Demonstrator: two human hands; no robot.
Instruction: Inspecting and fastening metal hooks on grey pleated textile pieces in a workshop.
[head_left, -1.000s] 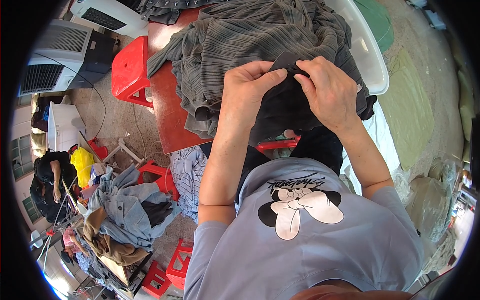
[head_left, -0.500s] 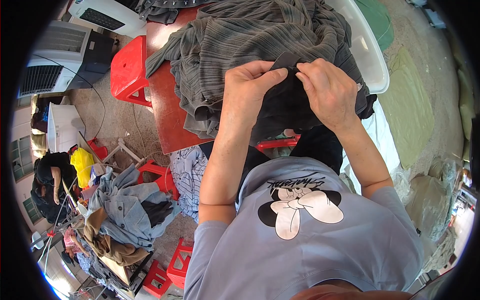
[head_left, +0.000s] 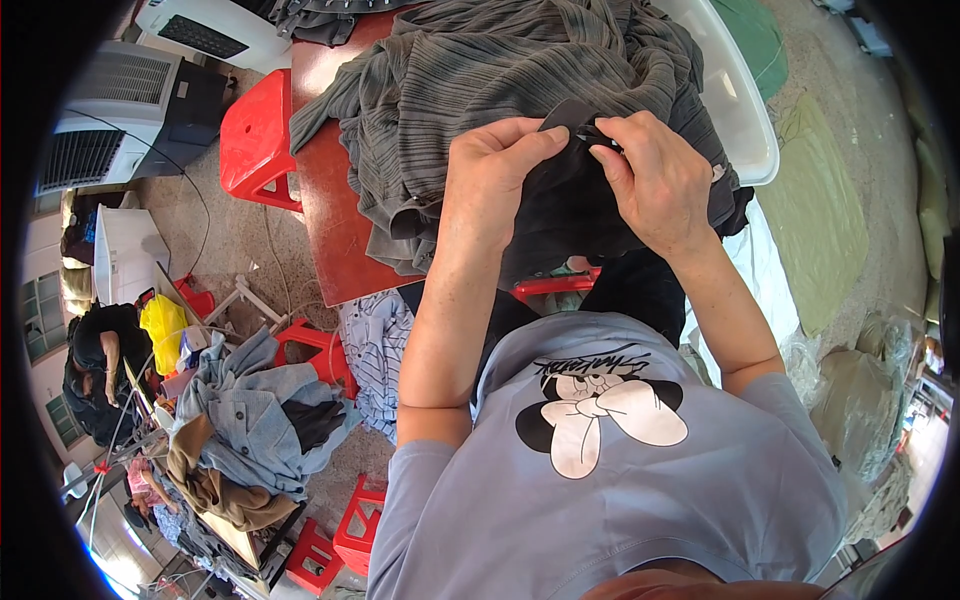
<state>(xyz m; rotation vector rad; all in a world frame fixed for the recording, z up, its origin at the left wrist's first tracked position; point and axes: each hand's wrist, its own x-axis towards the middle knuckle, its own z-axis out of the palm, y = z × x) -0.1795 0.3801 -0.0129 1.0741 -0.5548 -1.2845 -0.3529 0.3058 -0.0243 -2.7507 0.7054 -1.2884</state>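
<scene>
Left hand [head_left: 490, 180] – fingers curled in, thumb tip pressed against the edge of a dark garment [head_left: 570, 215], pinching a fold of it. Right hand [head_left: 655, 180] – fingers [head_left: 610, 160] also closed tight on the same dark fabric, thumb and forefinger nipping a small raised bit at the top. Both pinch points sit close together, almost touching, near the garment's upper edge.

Dark garment hangs from the two grips and drapes down toward the person's body; its long axis runs roughly from the hands toward the torso, top edge pointing away from the person. Exact shape can't be told, too bunched.

It lies on top of a grey striped garment [head_left: 480, 90] heaped on the red-brown worktop [head_left: 330, 230]; that heap spreads across the worktop's width and spills over its near edge.

A white plastic tub [head_left: 740, 110] sits just beside the heap on the right. Red stool [head_left: 255, 140] stands left of the worktop. A pile of mixed clothes [head_left: 250, 430] lies on the floor, well apart, lower left.
</scene>
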